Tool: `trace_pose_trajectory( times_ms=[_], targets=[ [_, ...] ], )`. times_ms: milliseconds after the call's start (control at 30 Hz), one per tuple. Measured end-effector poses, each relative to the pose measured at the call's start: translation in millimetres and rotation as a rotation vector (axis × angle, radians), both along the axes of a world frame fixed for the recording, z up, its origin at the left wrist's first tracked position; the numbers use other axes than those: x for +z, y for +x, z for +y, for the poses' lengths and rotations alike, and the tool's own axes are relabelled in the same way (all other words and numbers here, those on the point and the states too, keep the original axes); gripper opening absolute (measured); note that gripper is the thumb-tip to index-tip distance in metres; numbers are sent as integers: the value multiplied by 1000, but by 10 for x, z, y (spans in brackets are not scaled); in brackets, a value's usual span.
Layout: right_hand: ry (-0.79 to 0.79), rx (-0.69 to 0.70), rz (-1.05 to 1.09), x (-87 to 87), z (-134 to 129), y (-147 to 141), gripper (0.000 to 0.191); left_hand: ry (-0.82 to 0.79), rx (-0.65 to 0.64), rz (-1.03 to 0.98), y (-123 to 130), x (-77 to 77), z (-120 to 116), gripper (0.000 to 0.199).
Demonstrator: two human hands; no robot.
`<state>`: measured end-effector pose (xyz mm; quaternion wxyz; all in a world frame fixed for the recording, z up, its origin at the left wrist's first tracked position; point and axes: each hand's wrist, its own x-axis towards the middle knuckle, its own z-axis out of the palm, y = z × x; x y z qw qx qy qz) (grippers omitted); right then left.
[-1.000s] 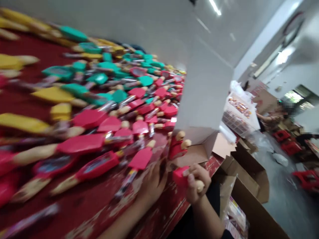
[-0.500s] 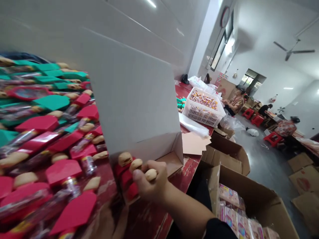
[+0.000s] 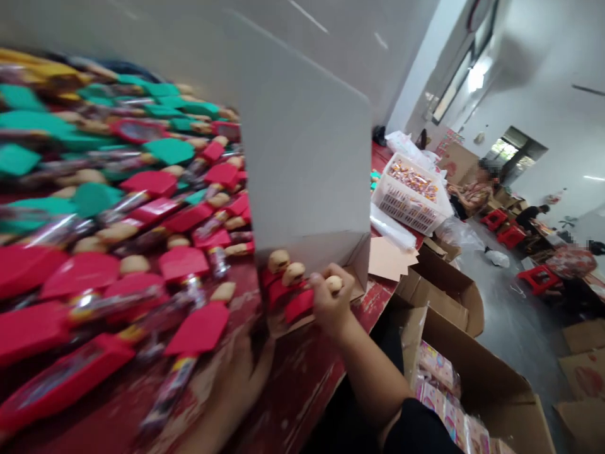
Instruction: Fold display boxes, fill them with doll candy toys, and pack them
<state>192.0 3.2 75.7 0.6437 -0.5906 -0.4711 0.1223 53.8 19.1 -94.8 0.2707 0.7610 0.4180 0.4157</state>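
Observation:
An upright-lidded cardboard box (image 3: pixel 307 145) stands on the red table. Pink items with round tan knobs (image 3: pixel 293 273) sit in its left end. My right hand (image 3: pixel 333 299) is in the box, its fingers closed round an item whose tan knob shows between them. My left hand (image 3: pixel 241 372) is blurred at the box's near left corner, thumb and fingers apart, with nothing seen in it. Left of the box lies a pile of pink items (image 3: pixel 198 328) and green ones (image 3: pixel 170 151), with tan knobs and clear wrapped tubes.
Beyond the box are a white basket (image 3: pixel 409 205) of small wrapped pieces, a plastic roll (image 3: pixel 392 228) and tan card sheets (image 3: pixel 390 258). Open cartons (image 3: pixel 501 378), one holding pink packs, stand at the right. Several people sit farther back near red stools (image 3: pixel 539 279).
The view has swung left, showing more of the pile. My right hand has shifted right inside the box, away from the knobs at the left end, which now show more fully.

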Motion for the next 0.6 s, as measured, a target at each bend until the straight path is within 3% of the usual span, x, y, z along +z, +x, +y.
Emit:
trace_pose_trajectory(
  times_ms=[200, 400, 600],
  targets=[
    [10, -43, 50, -54, -57, 65, 30, -97, 18, -36, 57, 187, -90, 56],
    [55, 59, -193, -41, -260, -83, 33, -193, -6, -75, 76, 364, -129, 49],
    [116, 133, -202, 38, -203, -129, 29, -221, -4, -72, 94, 416, -142, 48]
  ],
)
